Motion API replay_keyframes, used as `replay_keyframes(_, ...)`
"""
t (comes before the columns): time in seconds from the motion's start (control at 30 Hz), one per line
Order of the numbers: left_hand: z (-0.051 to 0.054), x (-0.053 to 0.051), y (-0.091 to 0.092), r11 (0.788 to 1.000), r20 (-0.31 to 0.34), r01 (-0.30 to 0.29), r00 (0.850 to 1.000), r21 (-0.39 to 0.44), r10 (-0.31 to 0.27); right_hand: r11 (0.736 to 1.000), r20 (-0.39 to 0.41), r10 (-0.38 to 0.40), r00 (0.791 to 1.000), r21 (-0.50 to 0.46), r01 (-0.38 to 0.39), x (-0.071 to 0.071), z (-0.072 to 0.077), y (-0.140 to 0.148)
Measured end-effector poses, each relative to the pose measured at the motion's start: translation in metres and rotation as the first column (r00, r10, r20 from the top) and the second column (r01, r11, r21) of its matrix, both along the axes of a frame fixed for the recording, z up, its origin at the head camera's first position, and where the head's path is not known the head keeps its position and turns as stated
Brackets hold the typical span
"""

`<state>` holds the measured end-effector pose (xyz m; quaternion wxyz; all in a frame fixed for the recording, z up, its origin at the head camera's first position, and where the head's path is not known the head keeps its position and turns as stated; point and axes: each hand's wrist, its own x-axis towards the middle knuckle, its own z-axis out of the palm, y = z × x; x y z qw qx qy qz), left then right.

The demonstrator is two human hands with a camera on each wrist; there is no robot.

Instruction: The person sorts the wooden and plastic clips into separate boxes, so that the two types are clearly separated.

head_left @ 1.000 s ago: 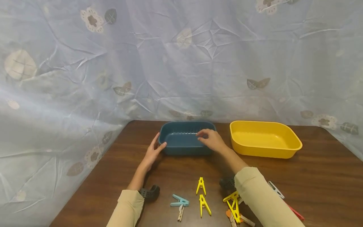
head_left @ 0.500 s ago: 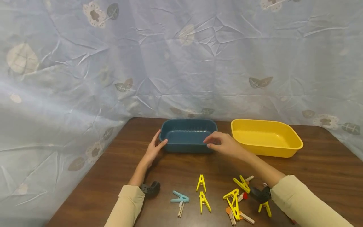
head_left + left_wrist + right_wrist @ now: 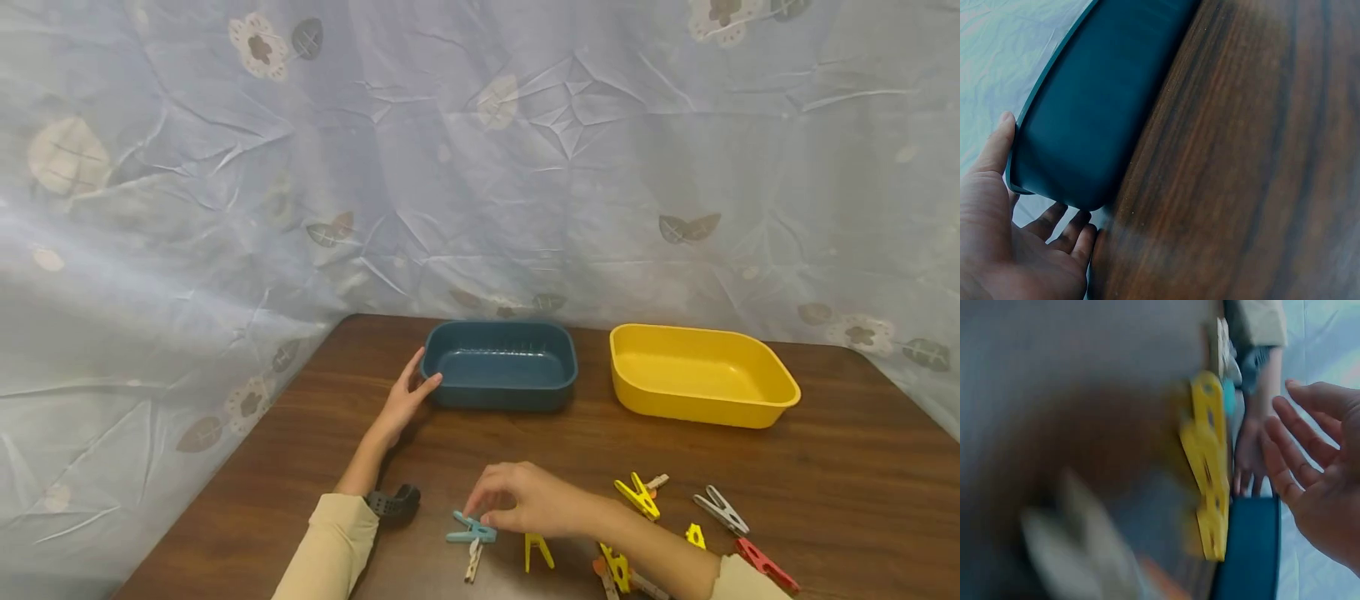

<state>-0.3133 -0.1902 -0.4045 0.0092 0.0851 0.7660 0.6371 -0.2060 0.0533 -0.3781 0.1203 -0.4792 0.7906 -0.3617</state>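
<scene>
At the left end of the dark blue basin (image 3: 498, 398), my left hand (image 3: 401, 408) holds the corner. Its thumb lies at the rim and the other fingers against the outer end wall, as the left wrist view shows. My right hand (image 3: 525, 500) hovers over the near part of the table, its fingertips beside a light blue clothespin (image 3: 471, 530). In the right wrist view its fingers are loosely bent and apart, with nothing between them. Below that light blue one lies a small wooden clothespin (image 3: 473, 560). A yellow clothespin (image 3: 537, 552) shows partly under the right hand.
A yellow basin (image 3: 701, 408) stands right of the blue one. More clothespins lie at front right: yellow (image 3: 637, 498), grey (image 3: 722, 510) and red (image 3: 765, 564); the right forearm covers some. A patterned cloth (image 3: 480, 167) hangs behind the brown table (image 3: 847, 467).
My right hand has left the right side of the blue basin and come down toward me, to the light blue clothespin. The left hand stays at the basin's left end.
</scene>
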Motion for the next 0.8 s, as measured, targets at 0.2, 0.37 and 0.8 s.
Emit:
replay_keyframes(0.2, 0.001, 0.004, 0.001, 1.0, -0.006, 0.008, 1.0, 0.003, -0.008, 0.994, -0.08, 0.067, 0.995, 0.091, -0.06, 0.011, -0.013, -0.014)
replay_keyframes(0.37, 0.004, 0.004, 0.002, 1.0, -0.004, 0.01, 1.0, 0.001, -0.01, 0.987, -0.16, 0.066, 0.985, 0.152, -0.042, 0.01, -0.014, -0.015)
replay_keyframes(0.8, -0.006, -0.005, 0.0, 0.999, -0.01, -0.008, 1.0, 0.032, 0.008, 0.969, -0.412, 0.194, 0.89, 0.223, -0.108, 0.007, -0.015, -0.011)
